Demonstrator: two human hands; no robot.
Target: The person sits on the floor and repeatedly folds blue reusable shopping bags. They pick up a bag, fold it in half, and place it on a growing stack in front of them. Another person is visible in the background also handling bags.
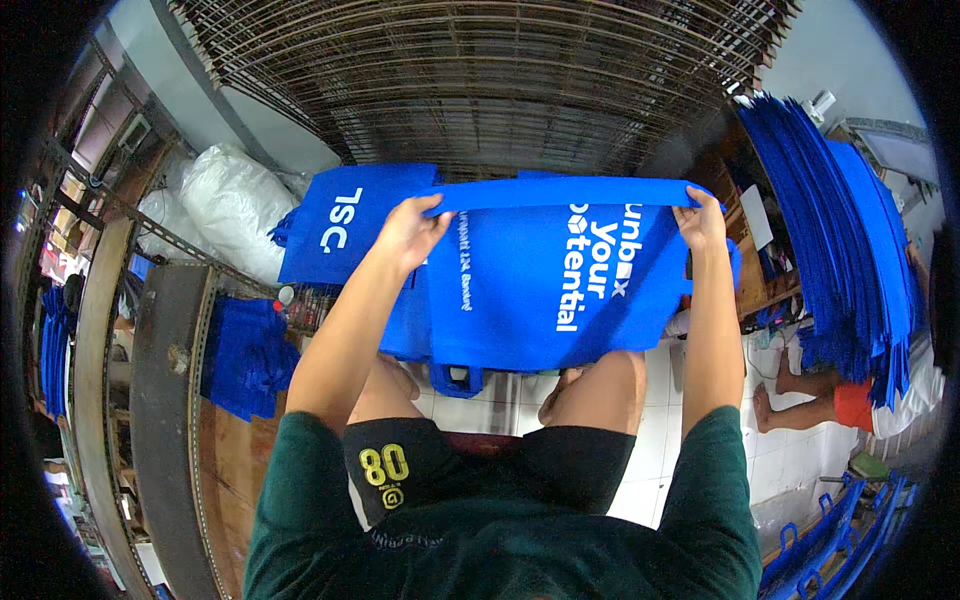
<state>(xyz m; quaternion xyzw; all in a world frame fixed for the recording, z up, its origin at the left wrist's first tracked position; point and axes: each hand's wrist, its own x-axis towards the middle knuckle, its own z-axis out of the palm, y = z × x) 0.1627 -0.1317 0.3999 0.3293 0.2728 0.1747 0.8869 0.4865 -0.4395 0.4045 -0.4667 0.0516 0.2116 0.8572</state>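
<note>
Stretching across the middle of the view, a blue fabric bag [545, 275] with white lettering is held taut by its upper edge between the two hands; the left hand [410, 232] is closed on the edge at about ten o'clock from the bag's centre, fingers curled over the cloth and thumb hidden beneath; the right hand [700, 222] is pinched shut on the same edge at about two o'clock, fingertips folded over the hem. The bag hangs down over the knees, its handle loop [458, 380] dangling at six o'clock toward the white tiled floor [780, 450]. A second blue bag [345, 225] lies flat behind the left hand at nine o'clock, resting against the wire rack [480, 80] that fills the twelve o'clock part of the view. A tall stack of blue bags [850, 230] is piled at three o'clock, with another person's bare feet [790, 390] below it; white sacks [230, 205] are seen at ten o'clock beside a wooden bench [175, 400]. For the fold or flattening in hand, it is judged that both grips should be kept level and equally tight, so that the upper edge stays straight; the cloth should be drawn evenly outward, since slack on one side would leave a crease.
</note>
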